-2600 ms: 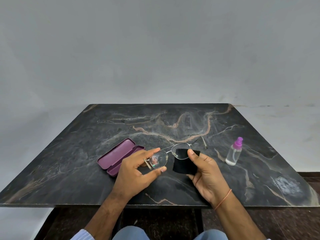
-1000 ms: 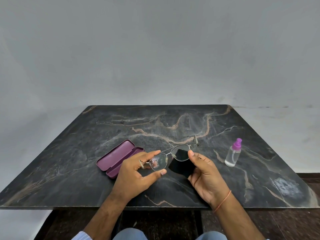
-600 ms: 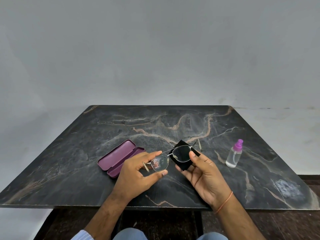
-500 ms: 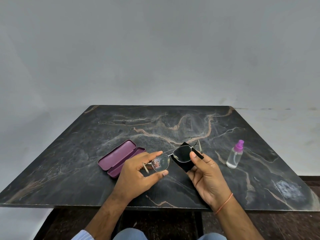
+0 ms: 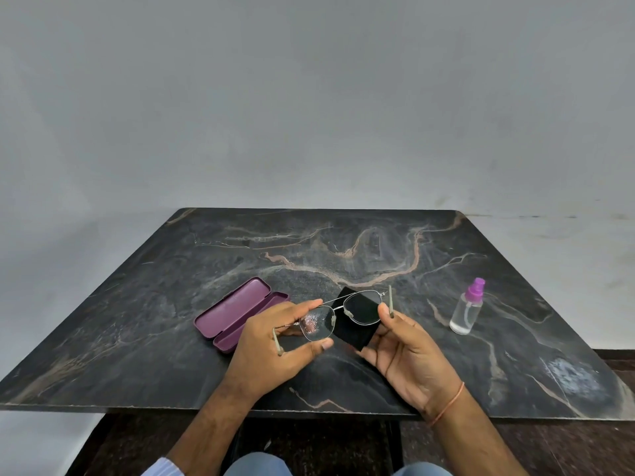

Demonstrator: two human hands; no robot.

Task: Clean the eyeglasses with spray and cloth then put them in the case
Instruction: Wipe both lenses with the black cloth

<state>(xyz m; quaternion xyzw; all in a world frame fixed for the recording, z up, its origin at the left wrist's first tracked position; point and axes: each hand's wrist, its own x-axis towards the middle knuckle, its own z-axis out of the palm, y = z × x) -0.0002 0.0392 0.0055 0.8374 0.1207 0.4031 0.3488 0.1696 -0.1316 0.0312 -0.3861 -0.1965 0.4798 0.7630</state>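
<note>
Thin metal-framed eyeglasses (image 5: 338, 316) hang just above the table's front middle. My left hand (image 5: 275, 341) pinches the left lens rim; that lens is speckled with droplets. My right hand (image 5: 405, 355) holds a black cloth (image 5: 354, 333) behind the right lens, thumb at the lens's outer edge. An open purple case (image 5: 233, 312) lies on the table left of my left hand, empty. A small clear spray bottle (image 5: 468, 309) with a purple top stands upright to the right.
The dark marble table (image 5: 343, 249) runs back to a plain grey wall. A whitish smear (image 5: 572, 374) marks the table's front right corner. My knees show below the front edge.
The cloth has shifted from under the right lens to spread flat behind it, and my right thumb has moved to the lens's outer edge. The left hand's hold is unchanged.
</note>
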